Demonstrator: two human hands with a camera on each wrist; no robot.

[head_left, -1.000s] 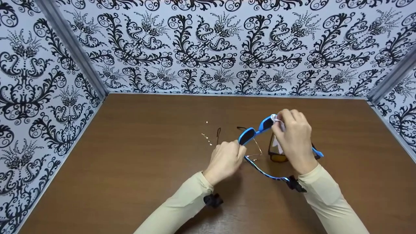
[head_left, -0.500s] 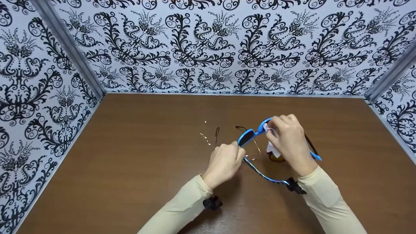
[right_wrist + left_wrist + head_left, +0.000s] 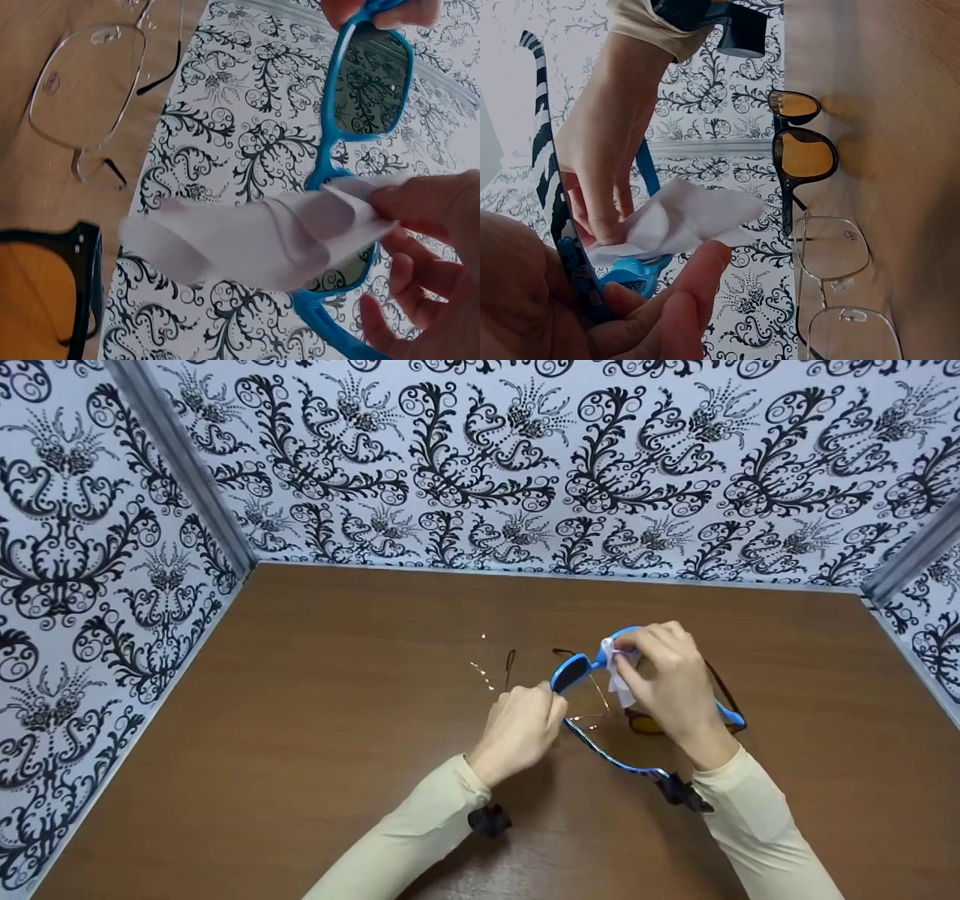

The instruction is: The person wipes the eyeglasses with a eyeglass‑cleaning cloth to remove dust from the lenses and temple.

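Cloth (image 3: 240, 240) pinched in my right hand (image 3: 671, 682) is at one lens (wiping seems underway, unfinished); my left hand (image 3: 519, 727) grips the blue sunglasses (image 3: 596, 665), centre-right.

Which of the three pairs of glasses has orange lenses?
The black-framed pair. The blue pair, held up, has dark lenses, while the thin metal-framed pair has clear ones.

Left hand (image 3: 517, 731) and right hand (image 3: 671, 686) have bent fingers (image 3: 652, 643).
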